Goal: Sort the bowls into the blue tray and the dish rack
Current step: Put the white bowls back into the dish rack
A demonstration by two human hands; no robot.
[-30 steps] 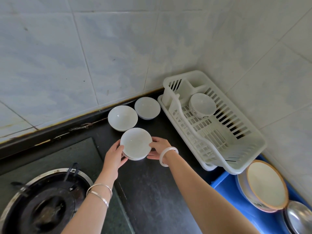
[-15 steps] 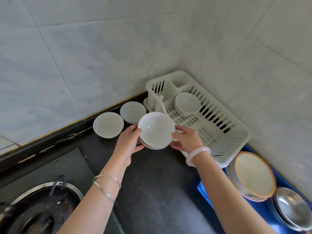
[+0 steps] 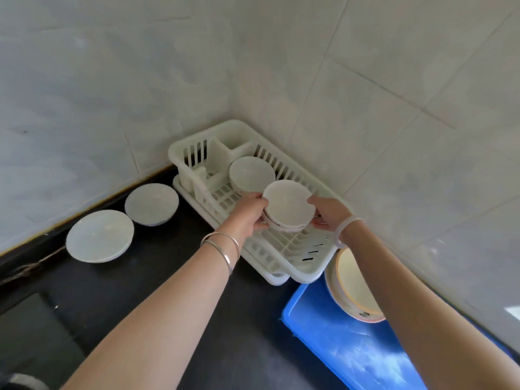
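A small stack of white bowls (image 3: 288, 205) hangs over the middle of the white dish rack (image 3: 284, 260). My left hand (image 3: 247, 213) grips its left side and my right hand (image 3: 330, 212) its right side. Another white bowl (image 3: 251, 173) sits inside the rack just behind the held stack. Two more white bowls stand on the dark counter to the left, one near the rack (image 3: 152, 204) and one further left (image 3: 100, 235). The blue tray (image 3: 346, 342) lies at the lower right with a large orange-rimmed bowl (image 3: 353, 288) in it, partly hidden by my right forearm.
Tiled walls (image 3: 394, 108) meet in a corner right behind the rack. The dark counter (image 3: 239, 333) runs along the lower part of the view. A grey rounded edge (image 3: 22, 381) shows at the bottom left corner.
Both hands have carried the stacked bowls from the counter to the right, over the dish rack. The view has swung right, and the stove has slid out of sight.
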